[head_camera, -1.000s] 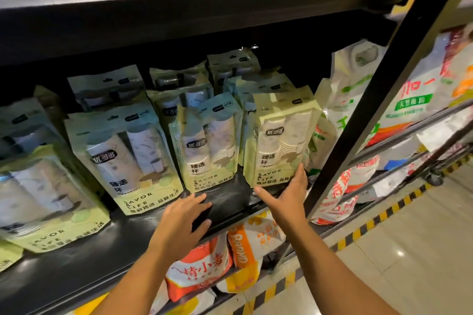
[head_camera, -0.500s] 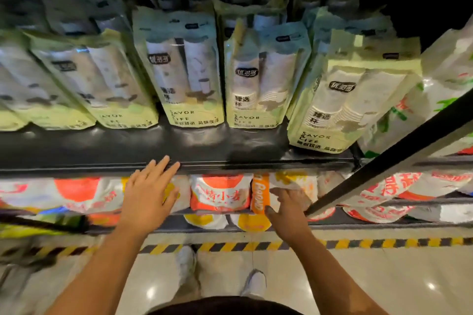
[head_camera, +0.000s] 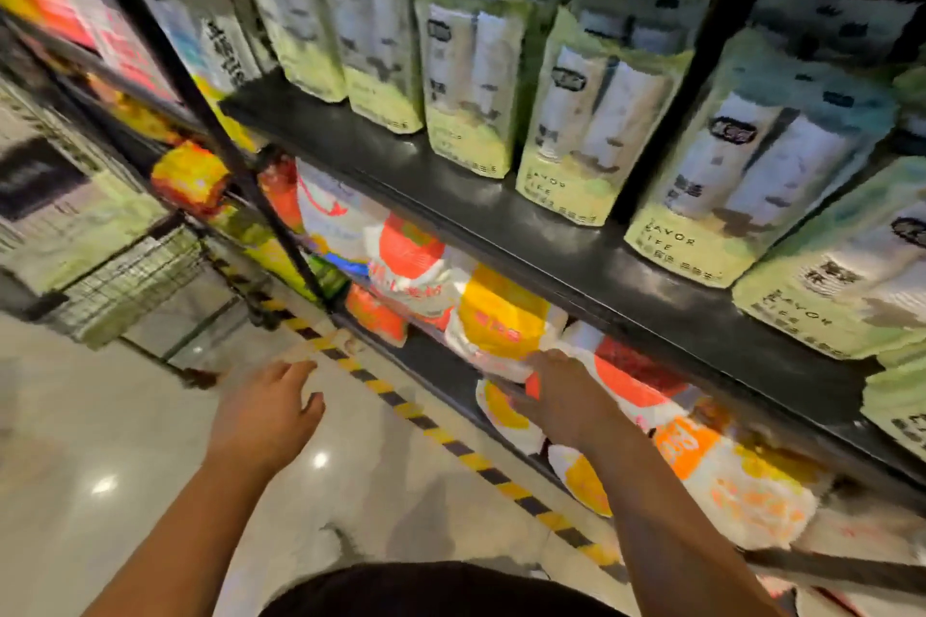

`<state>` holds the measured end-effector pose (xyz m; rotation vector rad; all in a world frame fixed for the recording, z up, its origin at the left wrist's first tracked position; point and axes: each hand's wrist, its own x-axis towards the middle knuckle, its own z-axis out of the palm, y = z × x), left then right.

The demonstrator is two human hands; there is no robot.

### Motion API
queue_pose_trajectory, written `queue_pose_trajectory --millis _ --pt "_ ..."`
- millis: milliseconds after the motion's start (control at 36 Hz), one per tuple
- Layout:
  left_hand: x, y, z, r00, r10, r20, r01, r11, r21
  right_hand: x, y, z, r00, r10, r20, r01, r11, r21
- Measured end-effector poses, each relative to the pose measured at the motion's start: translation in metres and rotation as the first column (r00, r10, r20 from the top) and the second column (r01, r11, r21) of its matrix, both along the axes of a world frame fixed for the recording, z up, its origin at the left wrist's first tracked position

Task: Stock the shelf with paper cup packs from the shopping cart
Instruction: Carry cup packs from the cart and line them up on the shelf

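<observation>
A: Why are both hands holding nothing?

B: My guess is that a fresh pack has to be fetched. The left hand [head_camera: 265, 408] hangs over the floor [head_camera: 125, 441] with fingers loosely spread. The right hand [head_camera: 561, 396] is also spread, palm down, in front of the orange and white bags [head_camera: 506, 316] on the lower shelf; I cannot tell whether it touches them.

A: And where are the paper cup packs?

B: The paper cup packs [head_camera: 596, 125] stand upright in a row on the black shelf [head_camera: 576, 256], printed faces turned to the aisle, presumably so shoppers can read them. More stand behind, so the rows seem filled from the back forward.

A: Is there room left?

B: A bare strip of the shelf runs along its near edge, in front of the packs. Whether another row fits there is hard to judge.

A: The cart?

B: The wire shopping cart [head_camera: 130, 281] sits far left on the aisle, well apart from both hands. Pale green packaging shows above its basket, likely more packs, though the blur keeps me from being sure.

A: So the next move?

B: Probably a reach left, toward the cart.
</observation>
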<state>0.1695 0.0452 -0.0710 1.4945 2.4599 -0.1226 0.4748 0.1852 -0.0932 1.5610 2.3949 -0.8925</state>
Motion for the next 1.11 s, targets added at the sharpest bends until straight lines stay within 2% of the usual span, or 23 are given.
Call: queue_pose_trajectory --millis 83,194,500,667,806,944,1111 --pt "-0.042 -0.024 0.002 0.996 0.086 0.031 -0.085 0.996 -0.034 -0.06 -0.001 0.017 0.996 0.085 0.021 -0.085 0.996 0.02" --pt "-0.1 -0.058 0.008 0.987 0.147 0.066 -0.148 0.989 0.008 -0.145 -0.011 0.038 0.982 0.176 0.06 -0.179 0.983 0.044" --pt "-0.269 -0.121 0.035 0.953 0.301 0.032 -0.303 0.947 0.104 -0.363 -0.042 0.069 0.922 0.373 0.103 -0.387 0.891 0.236" --pt "-0.33 -0.133 0.043 0.924 0.374 0.076 -0.381 0.918 0.114 -0.446 -0.041 0.08 0.892 0.439 0.11 -0.452 0.873 0.183" --pt "-0.364 -0.125 0.034 0.907 0.409 0.099 -0.419 0.899 0.127 -0.491 -0.024 0.064 0.884 0.463 0.067 -0.468 0.872 0.146" --pt "-0.399 -0.101 0.023 0.894 0.444 0.064 -0.448 0.888 0.099 -0.55 0.005 0.043 0.883 0.47 -0.003 -0.465 0.874 0.138" --pt "-0.456 -0.071 0.015 0.861 0.509 0.012 -0.508 0.859 0.058 -0.645 0.048 0.032 0.813 0.582 -0.017 -0.579 0.812 0.076"
